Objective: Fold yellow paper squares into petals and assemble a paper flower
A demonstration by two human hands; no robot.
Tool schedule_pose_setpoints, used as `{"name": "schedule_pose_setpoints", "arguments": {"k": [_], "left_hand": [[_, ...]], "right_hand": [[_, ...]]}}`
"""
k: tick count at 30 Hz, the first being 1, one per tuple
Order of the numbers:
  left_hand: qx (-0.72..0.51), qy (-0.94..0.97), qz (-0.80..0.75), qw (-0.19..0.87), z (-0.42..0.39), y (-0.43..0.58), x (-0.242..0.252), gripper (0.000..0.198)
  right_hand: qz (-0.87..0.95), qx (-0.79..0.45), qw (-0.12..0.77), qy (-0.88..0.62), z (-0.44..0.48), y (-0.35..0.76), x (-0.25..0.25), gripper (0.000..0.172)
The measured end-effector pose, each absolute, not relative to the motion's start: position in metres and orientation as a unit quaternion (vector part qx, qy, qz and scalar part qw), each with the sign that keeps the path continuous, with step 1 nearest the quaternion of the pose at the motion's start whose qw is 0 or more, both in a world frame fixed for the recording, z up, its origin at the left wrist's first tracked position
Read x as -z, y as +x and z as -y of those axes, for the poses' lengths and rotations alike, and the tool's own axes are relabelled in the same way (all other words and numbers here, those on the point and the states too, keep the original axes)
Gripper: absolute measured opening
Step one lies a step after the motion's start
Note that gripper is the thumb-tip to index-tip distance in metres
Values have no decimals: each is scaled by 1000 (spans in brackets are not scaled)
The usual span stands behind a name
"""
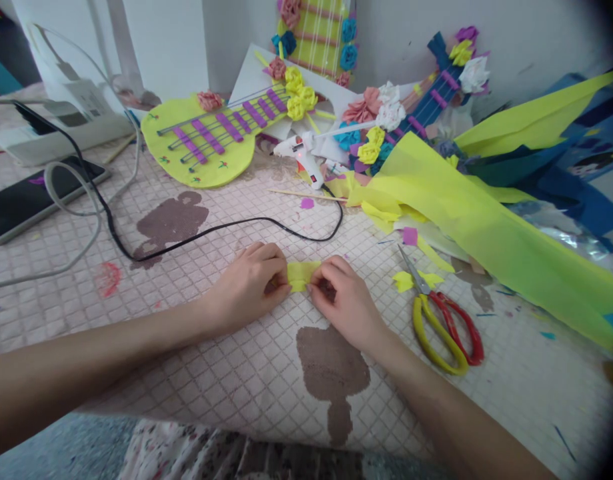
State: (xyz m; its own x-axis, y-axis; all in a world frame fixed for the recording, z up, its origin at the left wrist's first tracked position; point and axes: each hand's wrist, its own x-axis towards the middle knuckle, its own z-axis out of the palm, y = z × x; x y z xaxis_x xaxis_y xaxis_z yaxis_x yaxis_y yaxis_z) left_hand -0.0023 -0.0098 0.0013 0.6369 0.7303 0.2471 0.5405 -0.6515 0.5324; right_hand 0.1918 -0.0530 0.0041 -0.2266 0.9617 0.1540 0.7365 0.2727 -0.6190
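Between my two hands a small folded strip of yellow crepe paper [301,275] is held just above the checked cloth. My left hand [259,280] pinches its left end, thumb and fingers pressed together. At the other end my right hand [343,297] grips the strip in the same kind of pinch. To the right of my right hand lie scissors [441,317] with one yellow and one red handle, blades pointing away. Yellow paper scraps [403,281] rest beside the blades. A long sheet of yellow crepe paper [481,230] stretches across the right side.
A white glue gun [302,155] stands behind my hands, its black cord [226,230] looping left. A yellow paper guitar [206,143] and a blue one [431,100] lie at the back. A phone [41,200] and a power strip [71,130] are at left.
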Motion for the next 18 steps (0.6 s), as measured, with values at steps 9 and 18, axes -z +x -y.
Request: {"name": "schedule_pose_setpoints", "arguments": {"k": [9,18], "left_hand": [[-216,882,-370,197,10,-1,-1,9],[-219,880,-367,206,9,-2,0,8]], "right_hand": [[754,-218,256,-564,52,193,-4,13],[751,-230,267,-558,52,193,-6,12]]}}
